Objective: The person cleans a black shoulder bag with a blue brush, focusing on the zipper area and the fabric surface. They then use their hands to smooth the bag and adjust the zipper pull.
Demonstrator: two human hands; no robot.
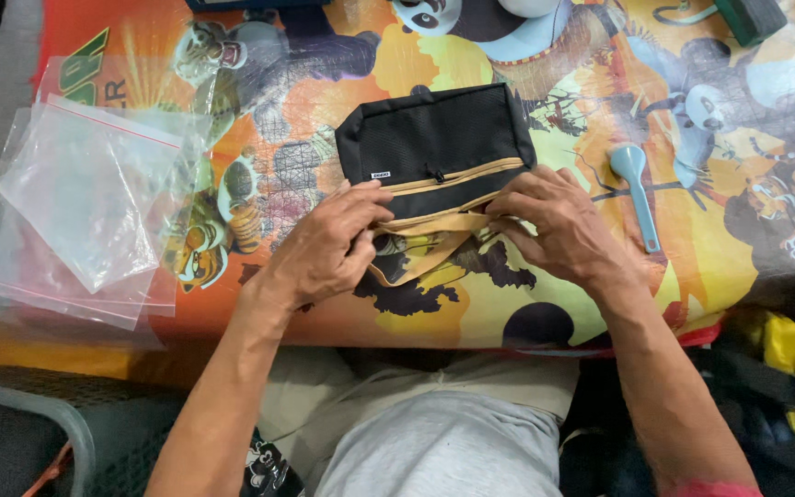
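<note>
Both forearms reached forward; the left hand (328, 244) and right hand (554, 225), fingers curled, pinched the tan strap (434, 224) of the black fabric pouch (434, 147).

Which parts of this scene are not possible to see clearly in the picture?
Head view:
- Near edge of the black bag: covered by the left hand and right hand.
- Tan strap: its ends hidden under both hands.
- Dark green thing: cut off by the top edge.
- Small label on the bag: too small.
</note>
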